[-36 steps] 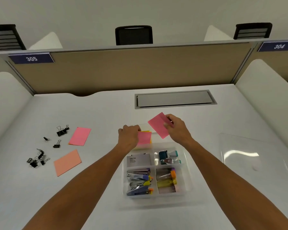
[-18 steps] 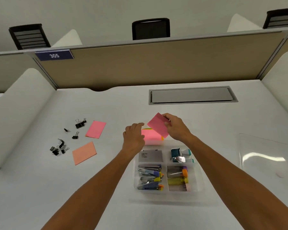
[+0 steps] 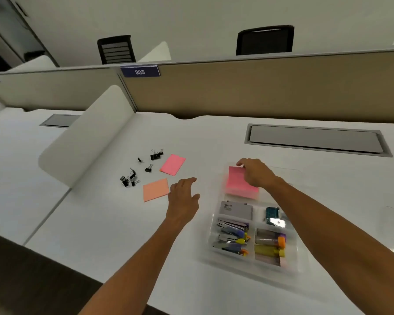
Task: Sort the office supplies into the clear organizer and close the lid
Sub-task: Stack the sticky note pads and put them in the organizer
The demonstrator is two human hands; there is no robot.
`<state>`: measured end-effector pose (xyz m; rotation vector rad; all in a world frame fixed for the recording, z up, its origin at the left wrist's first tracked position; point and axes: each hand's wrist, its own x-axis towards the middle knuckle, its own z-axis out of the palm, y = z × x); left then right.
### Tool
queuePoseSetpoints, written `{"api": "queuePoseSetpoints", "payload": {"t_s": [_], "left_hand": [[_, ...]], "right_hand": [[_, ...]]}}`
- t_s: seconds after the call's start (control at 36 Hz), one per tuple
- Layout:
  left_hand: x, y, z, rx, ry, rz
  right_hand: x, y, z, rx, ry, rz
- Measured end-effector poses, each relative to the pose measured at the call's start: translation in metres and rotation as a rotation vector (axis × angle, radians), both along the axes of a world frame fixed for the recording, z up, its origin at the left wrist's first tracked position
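The clear organizer (image 3: 289, 267) lies on the white desk, with small staplers (image 3: 233, 237), a grey box (image 3: 236, 210) and coloured pieces in its compartments. In its far compartment lies a stack of pink sticky notes (image 3: 238, 185). My right hand (image 3: 257, 175) rests on that stack, fingertips at its far edge. My left hand (image 3: 183, 196) hovers open over the desk left of the organizer, near an orange note pad (image 3: 155, 189). Another pink pad (image 3: 173, 164) and several black binder clips (image 3: 132, 177) lie further left.
A grey cable hatch (image 3: 314, 140) is set into the desk behind the organizer. A white curved divider (image 3: 87, 142) borders the desk on the left, and a beige partition (image 3: 259, 89) stands at the back. The desk's front edge runs at lower left.
My right hand has laid the pink pad down onto the stack in the organizer. My left hand has left the organizer and moved left toward the orange pad. The view has swung left.
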<state>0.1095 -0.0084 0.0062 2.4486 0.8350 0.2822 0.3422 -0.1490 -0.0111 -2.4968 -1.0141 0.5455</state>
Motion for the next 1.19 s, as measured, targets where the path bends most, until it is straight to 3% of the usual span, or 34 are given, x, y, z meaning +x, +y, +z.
{"api": "queuePoseSetpoints", "payload": {"t_s": [0.22,0.5,0.81,1.19], "left_hand": [[-0.023,0.008,-0.001,0.024,0.005,0.029],[-0.031,0.04,-0.015,0.004,0.068,-0.018],[-0.047,0.107,-0.024,-0.058,0.077,-0.026],[-0.06,0.184,-0.061,-0.056,0.233,-0.12]], "right_hand": [[-0.006,0.0,-0.001,-0.102,-0.045,0.012],[-0.01,0.018,0.007,0.015,-0.088,-0.113],[-0.05,0.088,0.012,0.136,-0.05,-0.125],[-0.104,0.196,-0.013,-0.019,0.01,-0.04]]}}
